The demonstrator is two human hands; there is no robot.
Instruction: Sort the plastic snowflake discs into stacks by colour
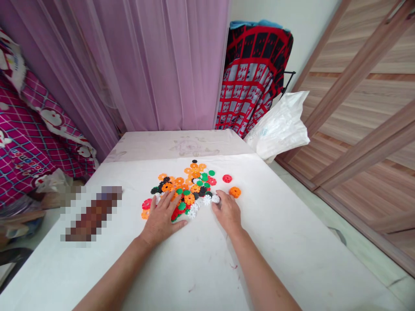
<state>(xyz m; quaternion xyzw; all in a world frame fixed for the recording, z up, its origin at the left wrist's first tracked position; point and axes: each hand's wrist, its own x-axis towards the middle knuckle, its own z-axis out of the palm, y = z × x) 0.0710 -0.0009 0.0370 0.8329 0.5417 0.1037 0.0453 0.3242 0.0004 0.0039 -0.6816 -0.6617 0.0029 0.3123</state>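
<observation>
The left hand is open, palm down, with its fingers spread; the fingertips rest over the near left part of a pile of discs, and the thumb points toward the right hand. The right hand is half closed. Its thumb and forefinger are bent around one white disc at the right edge of the pile; the view is small here, so I cannot tell if the disc is pinched or only touched.

The pile lies on the table, in front of the left hand and between the two hands, in orange, green, black, white and red. There the discs overlap, so only the separate ones are counted. One red disc lies beyond the right hand, and one orange disc is just beside its knuckles. One black disc marks the far tip of the pile. One white bag stands at the far right corner of the table.
</observation>
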